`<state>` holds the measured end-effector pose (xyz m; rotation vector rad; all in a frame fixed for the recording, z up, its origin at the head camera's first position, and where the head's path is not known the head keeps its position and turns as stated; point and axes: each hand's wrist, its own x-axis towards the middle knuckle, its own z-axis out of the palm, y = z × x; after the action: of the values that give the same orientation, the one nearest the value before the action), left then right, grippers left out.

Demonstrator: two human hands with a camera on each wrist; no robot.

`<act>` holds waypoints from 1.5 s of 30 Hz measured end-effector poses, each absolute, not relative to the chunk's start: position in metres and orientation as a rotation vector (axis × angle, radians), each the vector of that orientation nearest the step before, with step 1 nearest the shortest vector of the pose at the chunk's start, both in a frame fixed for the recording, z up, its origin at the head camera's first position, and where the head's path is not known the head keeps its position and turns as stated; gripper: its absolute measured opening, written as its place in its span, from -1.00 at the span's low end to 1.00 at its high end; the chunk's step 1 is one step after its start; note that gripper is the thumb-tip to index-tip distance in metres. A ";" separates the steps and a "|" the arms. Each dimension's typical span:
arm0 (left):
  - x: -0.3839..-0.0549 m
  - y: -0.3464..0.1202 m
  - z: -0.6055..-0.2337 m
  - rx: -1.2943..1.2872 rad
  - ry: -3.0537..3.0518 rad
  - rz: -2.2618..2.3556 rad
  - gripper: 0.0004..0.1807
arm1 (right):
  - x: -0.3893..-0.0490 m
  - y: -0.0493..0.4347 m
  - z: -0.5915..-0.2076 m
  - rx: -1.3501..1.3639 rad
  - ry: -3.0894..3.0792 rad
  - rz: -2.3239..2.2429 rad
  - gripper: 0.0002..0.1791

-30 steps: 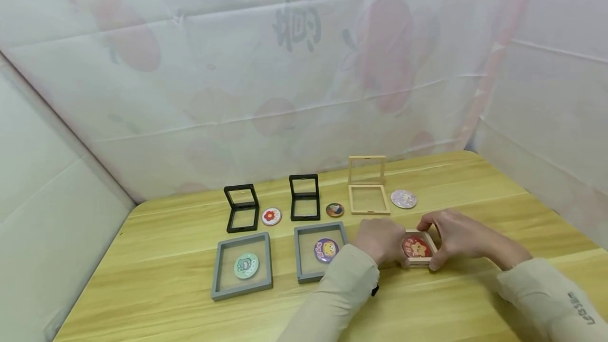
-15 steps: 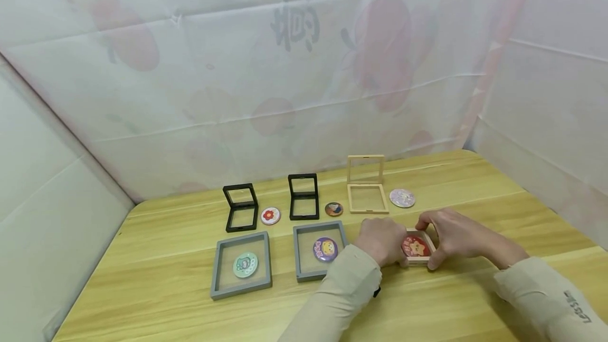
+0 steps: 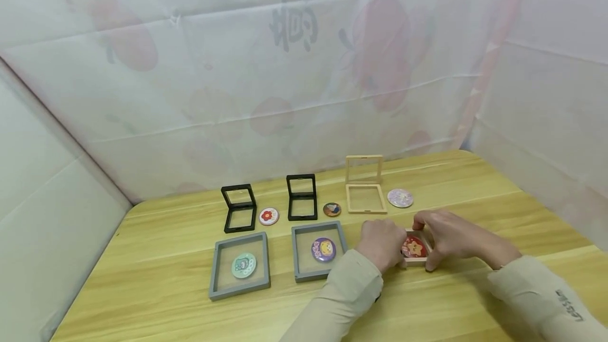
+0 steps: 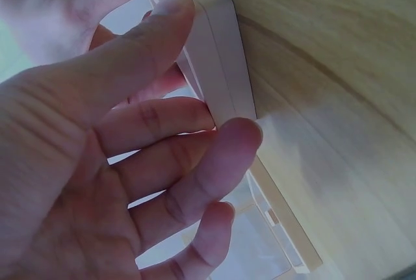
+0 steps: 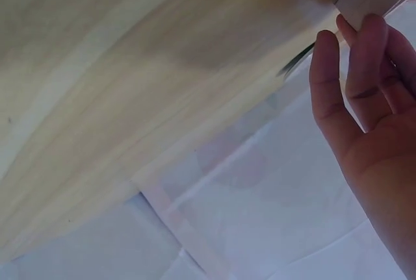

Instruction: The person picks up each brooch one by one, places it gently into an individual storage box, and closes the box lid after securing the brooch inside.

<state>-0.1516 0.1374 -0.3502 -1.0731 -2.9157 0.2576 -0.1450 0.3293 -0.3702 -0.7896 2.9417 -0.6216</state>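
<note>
Yellow wood-grain table (image 3: 152,268): left grip (image 3: 383,244) and right grip (image 3: 450,237) hold opposite sides of a small beige square frame (image 3: 416,262) — round red star badge (image 3: 415,247) inside. Leftward, two grey square frames (image 3: 240,291) hold round badges (image 3: 244,265), green and purple. Behind — two black square frames (image 3: 242,205), lids raised.

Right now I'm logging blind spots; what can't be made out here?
Head view: left side of the small pale square frame, behind the left hand.
Head view: lettering on the red round star badge, too small.
Right wrist view: most of that frame, past the picture's edge.
</note>
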 end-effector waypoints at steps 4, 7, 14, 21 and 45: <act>-0.151 0.136 -0.352 -1.067 -2.888 0.255 -0.58 | -0.146 0.328 -0.370 -0.774 2.919 -0.644 -0.32; -0.150 0.136 -0.353 -1.056 -2.873 0.267 -0.58 | -0.146 0.328 -0.371 -0.774 2.911 -0.663 -0.32; -0.147 0.139 -0.355 -1.033 -2.859 0.321 -0.57 | -0.149 0.330 -0.371 -0.798 2.887 -0.668 -0.30; -0.147 0.138 -0.355 -1.038 -2.862 0.319 -0.57 | -0.149 0.328 -0.370 -0.776 2.872 -0.670 -0.28; -0.149 0.131 -0.357 -1.070 -2.803 0.343 -0.57 | -0.151 0.325 -0.366 -0.790 2.895 -0.607 -0.34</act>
<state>-0.1495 0.1312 -0.3572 -1.0702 -2.8027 0.3428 -0.1508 0.3247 -0.3658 -0.7901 2.8953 -0.6072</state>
